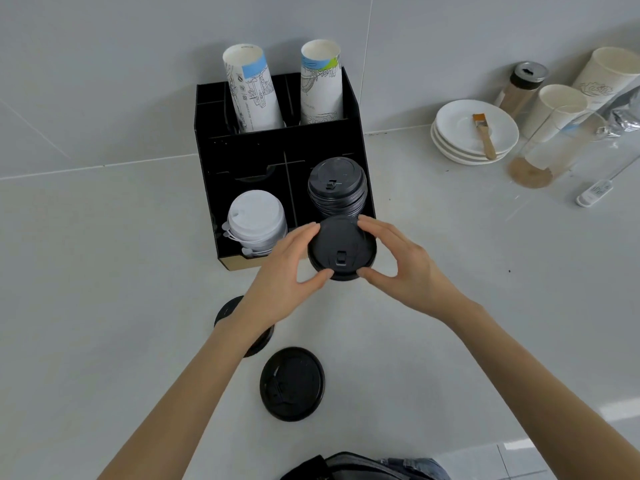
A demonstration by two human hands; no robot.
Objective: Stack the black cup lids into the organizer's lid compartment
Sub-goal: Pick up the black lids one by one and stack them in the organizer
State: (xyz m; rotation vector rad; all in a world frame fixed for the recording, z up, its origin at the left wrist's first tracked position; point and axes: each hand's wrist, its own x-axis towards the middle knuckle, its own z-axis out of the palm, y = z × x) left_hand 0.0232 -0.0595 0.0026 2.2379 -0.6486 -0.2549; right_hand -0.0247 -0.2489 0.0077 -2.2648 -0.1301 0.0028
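A black organizer (249,147) stands against the wall. Its front right compartment holds a stack of black lids (336,187); the front left one holds white lids (256,221). Just in front of the black stack, a black lid (341,249) is held level above the counter, pinched at its rim by my left hand (287,268) and my right hand (401,268). Two more black lids lie on the counter: one (292,383) in plain sight, the other (230,311) partly hidden under my left forearm.
Two rolls of paper cups (252,88) stand in the organizer's back compartments. At the right are stacked white saucers (474,133) with a brush, paper cups (557,109), a shaker jar (521,88), a glass and a white thermometer (594,192).
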